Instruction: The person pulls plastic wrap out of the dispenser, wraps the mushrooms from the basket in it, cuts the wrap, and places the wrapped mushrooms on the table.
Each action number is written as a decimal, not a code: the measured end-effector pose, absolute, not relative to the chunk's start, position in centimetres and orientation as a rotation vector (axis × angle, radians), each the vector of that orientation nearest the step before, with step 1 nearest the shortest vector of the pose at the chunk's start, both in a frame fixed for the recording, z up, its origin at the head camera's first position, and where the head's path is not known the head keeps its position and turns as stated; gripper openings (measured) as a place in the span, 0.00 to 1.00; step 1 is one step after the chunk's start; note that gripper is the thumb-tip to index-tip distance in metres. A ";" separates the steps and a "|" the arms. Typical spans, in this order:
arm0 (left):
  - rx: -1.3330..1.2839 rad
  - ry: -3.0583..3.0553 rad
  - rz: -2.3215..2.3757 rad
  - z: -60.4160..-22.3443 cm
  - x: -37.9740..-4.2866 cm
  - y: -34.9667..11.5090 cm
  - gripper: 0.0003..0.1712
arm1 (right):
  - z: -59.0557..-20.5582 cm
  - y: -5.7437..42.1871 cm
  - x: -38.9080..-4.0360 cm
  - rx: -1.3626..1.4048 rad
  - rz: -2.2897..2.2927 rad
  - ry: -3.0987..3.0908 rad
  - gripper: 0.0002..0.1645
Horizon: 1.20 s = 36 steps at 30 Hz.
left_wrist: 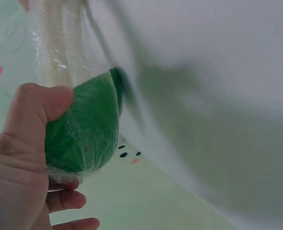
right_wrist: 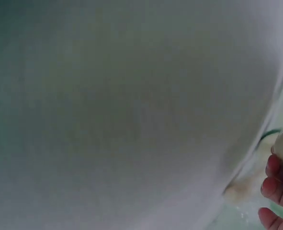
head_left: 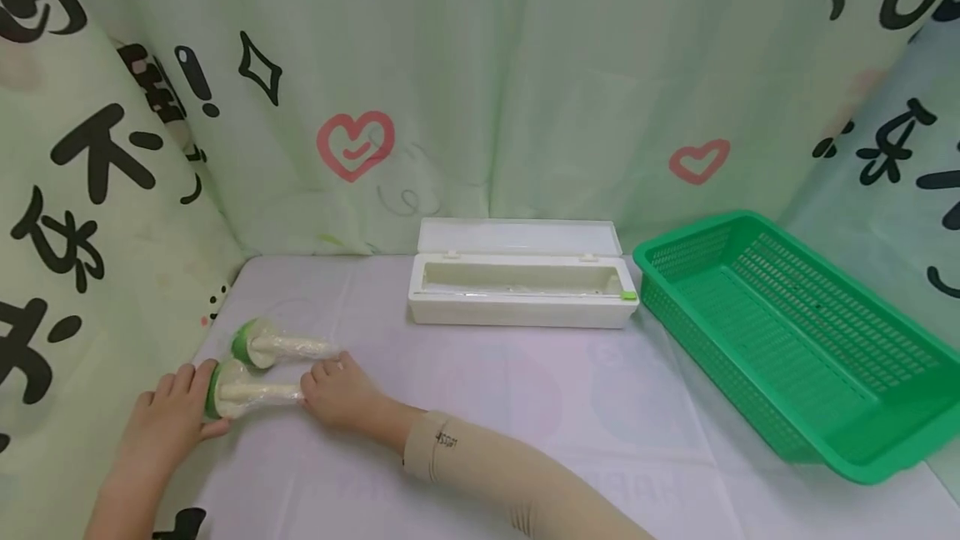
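Two clear-film-wrapped utensils lie side by side at the table's left, each with a rounded green head and a pale cream handle. My left hand (head_left: 167,419) grips the green head of the nearer utensil (head_left: 258,392); in the left wrist view its thumb presses on the wrapped green head (left_wrist: 86,127). My right hand (head_left: 341,394) holds the far end of that handle with curled fingers, hiding its tip. Just behind lies the farther utensil (head_left: 292,347), its handle end close by the right knuckles. In the right wrist view, only fingertips (right_wrist: 274,191) show at the edge.
A white long box (head_left: 517,311) with its lid raised stands at the back middle of the table. To the right sits a green mesh basket (head_left: 795,407). Printed curtains (head_left: 585,107) enclose the white-covered table (head_left: 487,382) at the back and sides.
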<state>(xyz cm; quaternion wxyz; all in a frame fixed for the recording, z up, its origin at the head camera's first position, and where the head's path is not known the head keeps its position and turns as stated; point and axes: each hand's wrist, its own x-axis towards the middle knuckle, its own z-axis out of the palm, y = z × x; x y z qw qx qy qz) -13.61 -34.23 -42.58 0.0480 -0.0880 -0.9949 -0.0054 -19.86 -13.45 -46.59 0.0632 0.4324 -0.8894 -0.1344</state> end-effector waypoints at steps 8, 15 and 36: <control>-0.213 -3.130 -0.078 -44.2 -13.8 -34.7 0.45 | -47.3 -14.3 -19.6 1.274 -0.498 -2.809 0.22; -0.158 -3.144 -0.180 -45.0 -13.6 -34.9 0.45 | -47.4 -14.3 -19.6 1.278 -0.465 -2.840 0.22; -0.081 -3.200 -0.310 -42.8 -14.5 -34.0 0.49 | -45.1 -10.5 -20.1 1.259 -0.335 -2.920 0.30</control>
